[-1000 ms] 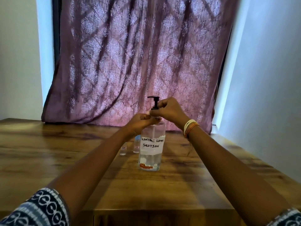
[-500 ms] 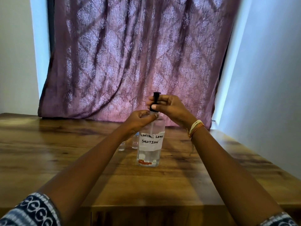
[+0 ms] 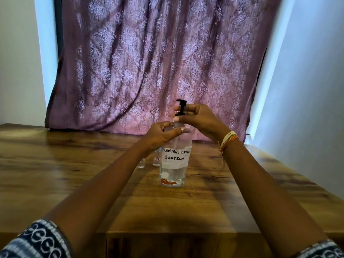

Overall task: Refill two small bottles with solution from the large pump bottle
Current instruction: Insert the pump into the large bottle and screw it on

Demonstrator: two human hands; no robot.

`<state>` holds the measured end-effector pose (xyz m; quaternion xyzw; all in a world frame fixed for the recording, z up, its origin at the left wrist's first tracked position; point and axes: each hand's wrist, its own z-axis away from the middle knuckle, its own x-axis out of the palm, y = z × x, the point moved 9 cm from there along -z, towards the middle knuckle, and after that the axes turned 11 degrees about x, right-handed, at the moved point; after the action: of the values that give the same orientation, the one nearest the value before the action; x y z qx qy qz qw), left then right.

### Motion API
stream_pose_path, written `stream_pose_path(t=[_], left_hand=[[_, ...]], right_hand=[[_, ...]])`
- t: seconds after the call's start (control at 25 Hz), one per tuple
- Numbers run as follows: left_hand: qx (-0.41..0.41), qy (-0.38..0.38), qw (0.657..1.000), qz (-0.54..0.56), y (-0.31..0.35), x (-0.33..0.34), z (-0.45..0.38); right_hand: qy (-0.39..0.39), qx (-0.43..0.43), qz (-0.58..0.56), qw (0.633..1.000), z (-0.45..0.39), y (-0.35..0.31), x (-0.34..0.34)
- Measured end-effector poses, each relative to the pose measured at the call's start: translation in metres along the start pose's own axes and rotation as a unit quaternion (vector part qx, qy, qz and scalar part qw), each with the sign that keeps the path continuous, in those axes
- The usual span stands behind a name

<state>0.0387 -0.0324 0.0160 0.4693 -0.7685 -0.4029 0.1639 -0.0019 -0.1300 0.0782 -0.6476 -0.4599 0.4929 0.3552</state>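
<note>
A clear large pump bottle (image 3: 174, 170) with a white label reading "contact lens solution" stands upright mid-table. My left hand (image 3: 162, 135) grips its shoulder. My right hand (image 3: 199, 120) is closed around the base of the black pump head (image 3: 181, 107), which rises above my fingers. Two small clear bottles stand just behind and left of the big one: the left small bottle (image 3: 141, 163) and the right small bottle (image 3: 157, 159), both partly hidden by my left forearm.
The wooden table (image 3: 65, 164) runs wide to the left and right, its front edge near me. A purple patterned curtain (image 3: 149, 62) hangs behind it. A pale wall (image 3: 307, 90) closes in on the right.
The pump head has turned under my right hand, its nozzle swinging from pointing left to facing end-on. My left hand stays on the bottle's shoulder. The view shifted slightly.
</note>
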Motion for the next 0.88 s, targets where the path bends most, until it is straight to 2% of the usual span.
stream_pose_path(t=[0.08, 0.12, 0.16, 0.28, 0.36, 0.52, 0.6, 0.64, 0.76, 0.8, 0.88], left_hand=[[0.004, 0.001, 1.000, -0.012, 0.000, -0.001, 0.000], [0.003, 0.003, 1.000, -0.015, 0.000, -0.002, 0.000], [0.004, 0.005, 1.000, -0.014, 0.000, -0.003, 0.000], [0.009, 0.006, 1.000, -0.008, 0.006, -0.001, 0.003], [0.014, 0.009, 1.000, -0.013, 0.007, -0.002, 0.003], [0.021, 0.025, 0.999, -0.020, 0.008, -0.004, 0.004], [0.026, 0.019, 0.999, -0.022, 0.010, -0.003, 0.005], [0.027, 0.019, 0.999, -0.018, 0.010, -0.003, 0.005], [0.028, 0.029, 0.999, -0.012, 0.009, -0.003, 0.005], [0.028, 0.032, 0.999, -0.011, 0.009, -0.003, 0.005], [0.028, 0.033, 0.999, -0.004, 0.008, -0.003, 0.004]], right_hand=[[0.060, -0.002, 0.051, 0.997, -0.003, 0.001, 0.002], [0.061, 0.007, 0.056, 0.997, -0.005, 0.002, 0.007], [0.042, 0.020, 0.036, 0.998, -0.006, 0.003, 0.012], [-0.088, 0.042, -0.103, 0.990, -0.005, -0.001, 0.017], [-0.108, 0.027, -0.091, 0.990, -0.001, -0.006, 0.009], [0.052, -0.012, 0.086, 0.995, 0.001, -0.013, -0.001], [0.097, -0.027, 0.114, 0.988, 0.001, -0.013, 0.004], [0.085, -0.015, 0.104, 0.991, -0.001, -0.010, 0.008], [-0.055, 0.063, -0.039, 0.996, 0.003, 0.002, 0.017], [-0.077, 0.069, -0.066, 0.992, 0.004, 0.003, 0.014], [-0.024, 0.036, -0.018, 0.999, 0.006, 0.001, 0.002]])
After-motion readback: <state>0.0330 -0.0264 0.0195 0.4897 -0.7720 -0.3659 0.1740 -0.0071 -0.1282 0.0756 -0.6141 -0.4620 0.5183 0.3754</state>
